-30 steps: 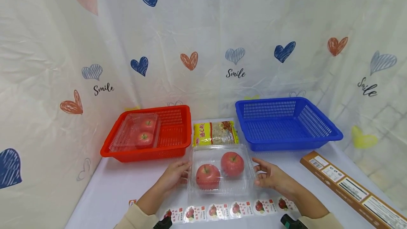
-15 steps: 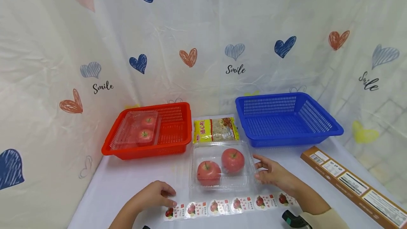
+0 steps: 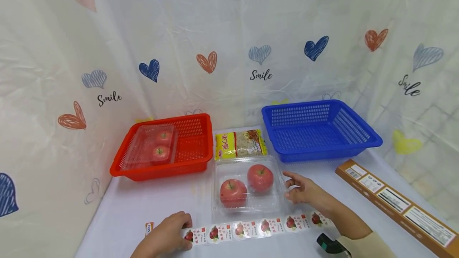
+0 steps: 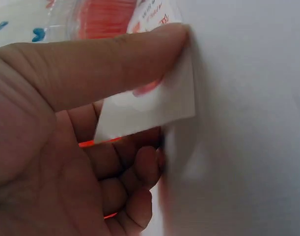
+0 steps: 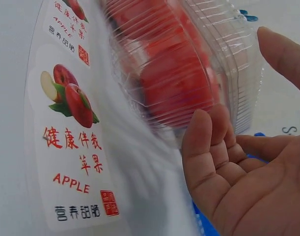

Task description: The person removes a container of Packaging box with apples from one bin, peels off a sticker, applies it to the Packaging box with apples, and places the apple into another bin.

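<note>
A strip of apple stickers (image 3: 245, 230) runs across the front of the table. At its left end, my left hand (image 3: 166, 232) pinches it, the thumb lying over the paper and the fingers behind it in the left wrist view. Just beyond the strip sits a closed clear plastic box (image 3: 229, 167) with two red apples (image 3: 260, 178) inside. My right hand (image 3: 305, 192) is beside the box's right wall, its fingers loosely bent and the fingertips right at the plastic. In the right wrist view the thumb stands apart from the clear box (image 5: 231, 46).
Back left, a red basket (image 3: 193, 144) contains another clear box of apples (image 3: 160, 154). A yellow food packet (image 3: 241, 144) lies behind the front box. A blue basket (image 3: 322, 152) stands back right, a long brown carton (image 3: 394, 206) at right. A small wrapper (image 3: 149, 227) lies left.
My left hand has left the box's left side, come down toward the front and taken hold of the sticker strip's left end. My right hand has stayed beside the box.
</note>
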`<state>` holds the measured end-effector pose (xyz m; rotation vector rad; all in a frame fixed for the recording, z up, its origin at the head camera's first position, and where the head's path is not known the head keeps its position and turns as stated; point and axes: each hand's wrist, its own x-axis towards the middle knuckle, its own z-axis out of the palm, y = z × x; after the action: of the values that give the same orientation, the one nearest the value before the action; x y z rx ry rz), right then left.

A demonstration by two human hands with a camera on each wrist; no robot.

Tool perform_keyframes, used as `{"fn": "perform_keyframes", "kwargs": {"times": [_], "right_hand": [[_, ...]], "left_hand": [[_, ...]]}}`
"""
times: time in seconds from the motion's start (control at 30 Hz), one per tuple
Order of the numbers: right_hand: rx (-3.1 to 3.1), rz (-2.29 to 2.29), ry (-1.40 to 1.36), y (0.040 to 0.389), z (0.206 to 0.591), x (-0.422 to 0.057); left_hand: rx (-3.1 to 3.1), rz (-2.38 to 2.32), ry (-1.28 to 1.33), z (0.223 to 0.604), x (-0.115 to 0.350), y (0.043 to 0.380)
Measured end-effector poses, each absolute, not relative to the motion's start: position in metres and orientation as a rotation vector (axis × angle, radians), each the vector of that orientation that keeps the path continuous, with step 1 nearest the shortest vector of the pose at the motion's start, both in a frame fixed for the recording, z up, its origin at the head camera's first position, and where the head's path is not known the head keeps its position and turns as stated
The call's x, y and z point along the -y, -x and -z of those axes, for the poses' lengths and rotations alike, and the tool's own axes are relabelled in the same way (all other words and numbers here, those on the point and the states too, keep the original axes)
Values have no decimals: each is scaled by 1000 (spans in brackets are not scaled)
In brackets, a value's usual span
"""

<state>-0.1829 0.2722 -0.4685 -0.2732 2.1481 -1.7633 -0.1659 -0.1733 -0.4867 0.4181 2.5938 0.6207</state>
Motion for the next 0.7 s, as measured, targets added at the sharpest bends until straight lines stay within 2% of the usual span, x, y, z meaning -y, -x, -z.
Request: {"fn": "perform_keyframes", "kwargs": {"times": [0.17,0.37,0.57,0.7], "right_hand": [[-2282,1661,321,181,464,-272],[-2771,1407,390,175,449,-256],[-3083,1342,683,169,436,-221],[-3129,1373,908,165,434,-202]], "left_hand": [[-2448,-813,-439,479,174,172],[-2244,-1083,-540,473,167,169],[-2136,-1248,-594,464,145,168],[-2056,-1439,-530,462,127,167]]}}
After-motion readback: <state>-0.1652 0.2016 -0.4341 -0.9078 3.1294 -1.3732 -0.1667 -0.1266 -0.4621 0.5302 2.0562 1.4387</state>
